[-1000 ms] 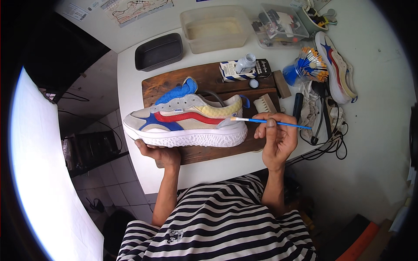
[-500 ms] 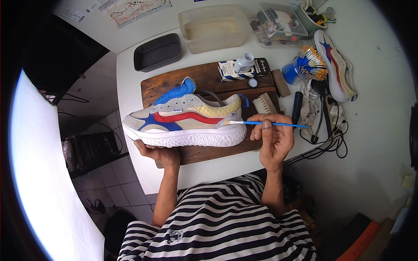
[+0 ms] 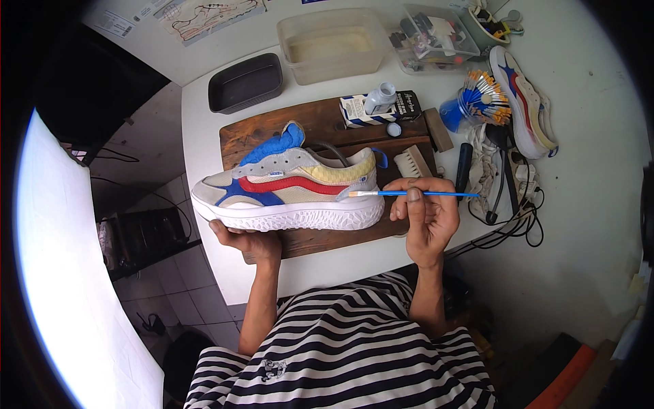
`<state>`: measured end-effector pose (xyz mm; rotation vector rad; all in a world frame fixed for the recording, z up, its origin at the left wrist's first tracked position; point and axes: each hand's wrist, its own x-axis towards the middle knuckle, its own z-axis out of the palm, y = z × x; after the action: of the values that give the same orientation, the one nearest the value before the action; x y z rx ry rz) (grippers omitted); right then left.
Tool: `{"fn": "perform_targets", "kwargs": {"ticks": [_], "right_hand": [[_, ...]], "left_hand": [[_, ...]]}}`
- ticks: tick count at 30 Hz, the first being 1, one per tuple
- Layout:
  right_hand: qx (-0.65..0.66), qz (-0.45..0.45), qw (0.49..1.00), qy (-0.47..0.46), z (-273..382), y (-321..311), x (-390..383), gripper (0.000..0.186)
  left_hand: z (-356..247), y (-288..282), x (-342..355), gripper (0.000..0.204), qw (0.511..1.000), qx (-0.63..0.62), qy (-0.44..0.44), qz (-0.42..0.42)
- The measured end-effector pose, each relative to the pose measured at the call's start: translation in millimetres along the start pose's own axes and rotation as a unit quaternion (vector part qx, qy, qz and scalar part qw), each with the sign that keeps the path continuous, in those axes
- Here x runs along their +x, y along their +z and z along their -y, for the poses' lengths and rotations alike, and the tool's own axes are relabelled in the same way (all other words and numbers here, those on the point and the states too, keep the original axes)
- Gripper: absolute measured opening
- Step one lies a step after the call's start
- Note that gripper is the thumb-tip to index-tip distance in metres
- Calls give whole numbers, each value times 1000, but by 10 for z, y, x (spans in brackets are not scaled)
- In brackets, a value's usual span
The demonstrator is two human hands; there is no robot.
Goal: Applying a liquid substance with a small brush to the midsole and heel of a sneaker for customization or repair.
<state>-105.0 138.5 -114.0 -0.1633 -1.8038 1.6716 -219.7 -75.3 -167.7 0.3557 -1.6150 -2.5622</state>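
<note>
A multicoloured sneaker [image 3: 300, 194] with a thick white sole is held side-on above a dark wooden board [image 3: 320, 243], its toe to the left. My left hand [image 3: 255, 244] grips it from below near the toe, most fingers hidden under the sole. Between the thumb and fingers of my right hand [image 3: 429, 215] is a thin blue paintbrush [image 3: 395, 193]. Its bristles touch the grey panel at the heel, just above the sole. On a box [image 3: 354, 111] behind the sneaker stands a small open bottle [image 3: 380, 99], with its cap [image 3: 394, 129] lying near it.
A wooden scrub brush [image 3: 414, 162] lies right of the sneaker. Farther right are a cup of paintbrushes [image 3: 477, 102], a crumpled cloth [image 3: 481, 163], black cables [image 3: 521, 225] and a second sneaker [image 3: 521, 102]. A black tray [image 3: 245, 83] and a clear plastic tub [image 3: 334, 48] stand at the back.
The brush tip has shifted slightly left along the heel panel. My left hand and the sneaker stay nearly in place.
</note>
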Motion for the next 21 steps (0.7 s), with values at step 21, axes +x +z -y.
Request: {"fn": "perform_targets", "kwargs": {"ticks": [21], "right_hand": [[-314,-20,939,-135,324,-151,1457,15]], "left_hand": [[87,-108,13,82,1000,13,4,-5]]}}
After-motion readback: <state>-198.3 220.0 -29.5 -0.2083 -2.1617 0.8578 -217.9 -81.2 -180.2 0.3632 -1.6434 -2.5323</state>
